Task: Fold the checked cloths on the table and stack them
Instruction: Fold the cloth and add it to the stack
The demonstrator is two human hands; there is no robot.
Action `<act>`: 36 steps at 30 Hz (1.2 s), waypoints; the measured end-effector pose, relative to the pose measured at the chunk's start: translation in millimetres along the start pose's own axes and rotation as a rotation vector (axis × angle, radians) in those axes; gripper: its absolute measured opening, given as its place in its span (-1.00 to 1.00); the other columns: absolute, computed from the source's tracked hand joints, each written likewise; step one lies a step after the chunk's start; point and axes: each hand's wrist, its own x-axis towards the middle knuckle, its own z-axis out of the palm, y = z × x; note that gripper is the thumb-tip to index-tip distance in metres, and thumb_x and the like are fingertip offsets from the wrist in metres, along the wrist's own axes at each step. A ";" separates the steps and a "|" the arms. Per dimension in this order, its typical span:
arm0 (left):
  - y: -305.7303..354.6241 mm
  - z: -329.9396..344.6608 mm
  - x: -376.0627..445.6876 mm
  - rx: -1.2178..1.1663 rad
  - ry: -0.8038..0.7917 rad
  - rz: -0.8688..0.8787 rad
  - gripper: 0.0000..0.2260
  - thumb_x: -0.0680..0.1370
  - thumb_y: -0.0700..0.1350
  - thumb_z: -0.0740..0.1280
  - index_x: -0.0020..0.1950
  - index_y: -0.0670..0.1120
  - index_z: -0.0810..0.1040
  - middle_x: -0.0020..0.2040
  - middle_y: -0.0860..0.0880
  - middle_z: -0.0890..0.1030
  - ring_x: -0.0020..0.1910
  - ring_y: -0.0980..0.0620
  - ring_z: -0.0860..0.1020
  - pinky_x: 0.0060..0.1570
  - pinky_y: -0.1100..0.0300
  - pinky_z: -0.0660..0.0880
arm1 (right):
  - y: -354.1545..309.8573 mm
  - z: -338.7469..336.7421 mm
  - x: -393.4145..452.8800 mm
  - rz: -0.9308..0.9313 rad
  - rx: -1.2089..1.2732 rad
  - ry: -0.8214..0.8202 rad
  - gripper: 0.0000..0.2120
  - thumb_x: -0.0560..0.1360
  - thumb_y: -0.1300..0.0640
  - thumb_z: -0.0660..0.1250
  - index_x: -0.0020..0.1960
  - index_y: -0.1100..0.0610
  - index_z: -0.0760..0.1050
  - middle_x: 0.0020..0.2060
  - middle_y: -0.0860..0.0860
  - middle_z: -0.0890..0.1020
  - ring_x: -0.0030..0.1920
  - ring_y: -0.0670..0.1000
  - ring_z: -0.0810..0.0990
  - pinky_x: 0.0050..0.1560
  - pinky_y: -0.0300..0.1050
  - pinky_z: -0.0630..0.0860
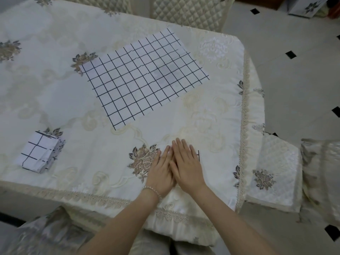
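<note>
head view, then. where are the hands?

— both lie flat near the front edge of the table (55, 100), palms down and fingers straight. the left hand (161, 170) sits just beside the right hand (185, 166), and their fingers overlap a little in the middle. neither one curls around anything.

— what's under them?

— mostly hidden. a thin bit of black line on white (198, 155) peeks out just right of the right hand, so it looks like a small folded cloth pressed beneath the palms, but i can't tell its shape.

— and the other checked cloths?

— one unfolded checked cloth (145, 78) lies spread flat further back, toward the middle of the table, turned at an angle, well apart from the hands. a stack of folded cloths (39, 152) sits to the left near the front edge, also well apart from the hands.

— anything else?

— a beaded bracelet (152, 190) on the left wrist. the table wears a cream embroidered tablecloth (211, 115) with flower motifs and a lace border. quilted chairs (187, 11) stand at the far side, and another quilted chair seat (276, 172) at the right.
</note>
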 end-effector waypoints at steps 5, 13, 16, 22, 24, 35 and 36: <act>-5.5 0.6 0.6 -0.008 -0.039 0.001 -0.46 0.64 0.05 -0.21 0.51 -0.24 0.08 0.53 -0.18 0.12 0.52 -0.08 0.06 0.43 -0.06 0.05 | 34.3 8.3 -8.7 0.062 -0.083 -0.063 -0.43 0.63 -0.07 -0.06 0.56 0.14 0.02 0.55 0.02 0.08 0.55 -0.04 0.00 0.51 -0.01 0.01; -22.9 -0.9 -11.4 0.017 -0.048 0.006 -0.41 0.63 0.13 -0.19 0.53 -0.23 0.06 0.54 -0.18 0.08 0.53 -0.08 0.02 0.45 -0.06 0.05 | 48.0 0.2 -18.8 0.142 -0.100 -0.061 -0.43 0.62 -0.06 -0.07 0.56 0.16 0.01 0.55 0.02 0.06 0.55 -0.02 -0.02 0.52 0.01 -0.03; -20.2 -7.4 -11.1 0.041 -0.091 -0.010 -0.42 0.62 0.11 -0.15 0.52 -0.23 0.07 0.53 -0.19 0.10 0.53 -0.09 0.05 0.43 -0.08 0.07 | 46.5 -5.1 -17.2 0.125 -0.061 -0.075 -0.44 0.62 -0.08 -0.08 0.57 0.12 0.02 0.55 -0.01 0.04 0.55 -0.04 -0.03 0.52 -0.03 -0.07; -12.4 -21.9 -9.0 0.057 -0.224 -0.038 -0.40 0.56 0.12 -0.02 0.45 -0.26 0.26 0.46 -0.21 0.28 0.45 -0.14 0.26 0.35 -0.10 0.16 | 43.3 -39.9 -2.1 0.168 0.169 -0.074 -0.71 0.50 0.19 0.26 0.22 0.16 0.48 0.35 0.05 0.43 0.36 0.06 0.34 0.36 -0.04 0.30; -10.9 -27.3 -6.6 0.032 -0.262 -0.049 -0.39 0.52 0.13 0.02 0.39 -0.25 0.39 0.42 -0.20 0.36 0.39 -0.13 0.37 0.33 -0.12 0.28 | 39.3 -54.1 10.9 0.189 0.131 -0.155 -0.77 0.43 0.22 0.26 0.08 0.16 0.48 0.15 0.06 0.51 0.16 0.08 0.41 0.13 -0.08 0.38; -3.5 -61.8 -7.4 0.001 -0.195 -0.061 -0.41 0.55 -0.10 0.26 0.51 -0.12 0.07 0.49 -0.08 0.17 0.46 -0.06 0.14 0.43 0.12 0.11 | 34.3 -77.1 3.3 0.198 0.079 -0.476 -0.68 0.57 0.03 0.22 0.28 0.11 0.39 0.14 0.09 0.46 0.15 0.10 0.44 0.11 -0.06 0.42; -2.5 -60.5 -10.3 -0.005 -0.192 -0.087 -0.41 0.55 -0.08 0.27 0.51 -0.11 0.09 0.48 -0.08 0.19 0.46 -0.06 0.15 0.42 0.13 0.12 | 32.1 -73.3 -2.4 0.189 0.038 -0.469 -0.68 0.57 0.02 0.22 0.27 0.10 0.39 0.15 0.09 0.46 0.17 0.11 0.42 0.12 -0.05 0.40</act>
